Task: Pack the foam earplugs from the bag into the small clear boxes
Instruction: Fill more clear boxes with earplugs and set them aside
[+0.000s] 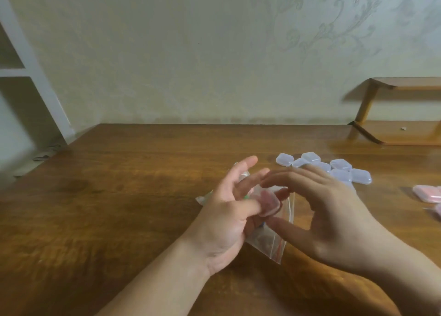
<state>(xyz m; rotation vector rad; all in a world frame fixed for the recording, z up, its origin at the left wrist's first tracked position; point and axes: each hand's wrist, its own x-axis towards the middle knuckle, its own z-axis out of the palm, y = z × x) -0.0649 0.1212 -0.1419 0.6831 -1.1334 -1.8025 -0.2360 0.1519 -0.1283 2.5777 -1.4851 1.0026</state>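
My left hand holds a small clear box with pinkish foam earplugs inside, thumb pressed on its near side. My right hand arches over from the right; a fingertip touches the box's right edge and the thumb sits just under it, pinching it. Both hands hover over a clear zip bag lying on the wooden table. The bag's contents are mostly hidden by my hands. Several empty clear boxes lie in a cluster beyond my right hand.
Pink filled boxes lie at the table's right edge. A small wooden shelf stands at the back right against the wall. A white shelving unit is off the table's left side.
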